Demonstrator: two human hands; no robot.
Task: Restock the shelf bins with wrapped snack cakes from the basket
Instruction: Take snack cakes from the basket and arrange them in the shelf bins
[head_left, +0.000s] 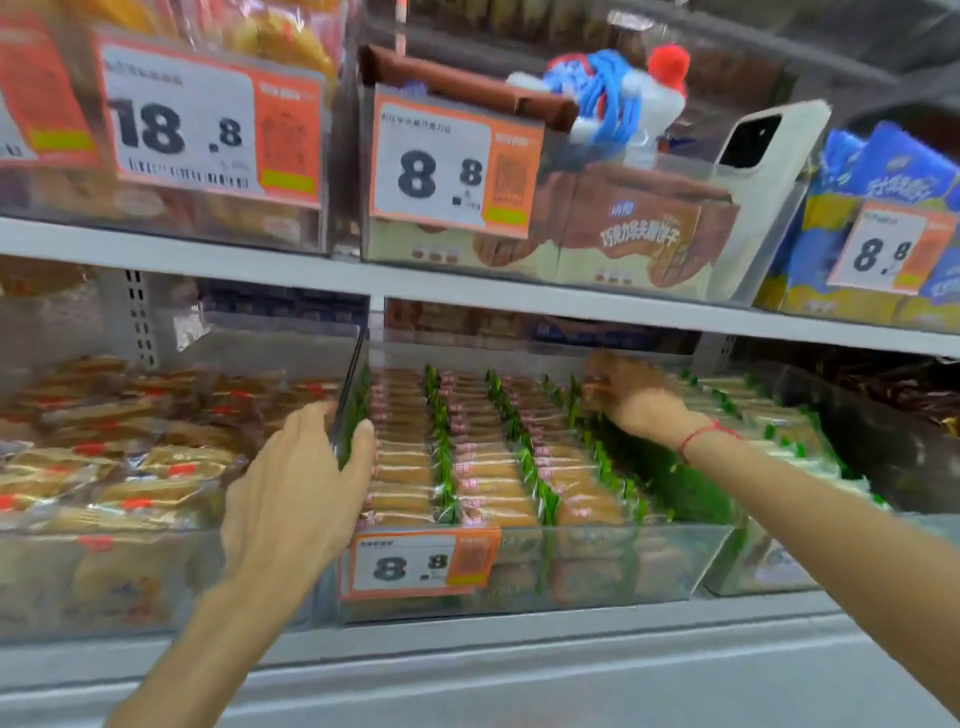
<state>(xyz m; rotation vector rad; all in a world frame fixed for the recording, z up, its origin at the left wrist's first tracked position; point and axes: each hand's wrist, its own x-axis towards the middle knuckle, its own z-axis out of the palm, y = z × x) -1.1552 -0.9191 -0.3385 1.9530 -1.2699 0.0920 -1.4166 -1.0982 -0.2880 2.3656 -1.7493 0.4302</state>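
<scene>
Left fingers (311, 441) gripping clear bin (519, 566) wall, right fingers (605, 387) pinching snack cakes (483, 467) — rows inside

Left hand (296, 478) gripping clear bin (597, 566) wall, right hand (631, 395) among green-wrapped snack cakes (488, 467) at back

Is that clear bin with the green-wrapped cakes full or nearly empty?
Nearly full: the clear bin holds packed rows of green-wrapped cakes front to back.

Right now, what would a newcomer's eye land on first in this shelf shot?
Two bare hands reach into the clear plastic bin of green-edged wrapped snack cakes on the lower shelf: the left hand grips its left wall, the right hand presses cakes at the back. Above, a white smartphone leans in the chocolate biscuit bin.
</scene>
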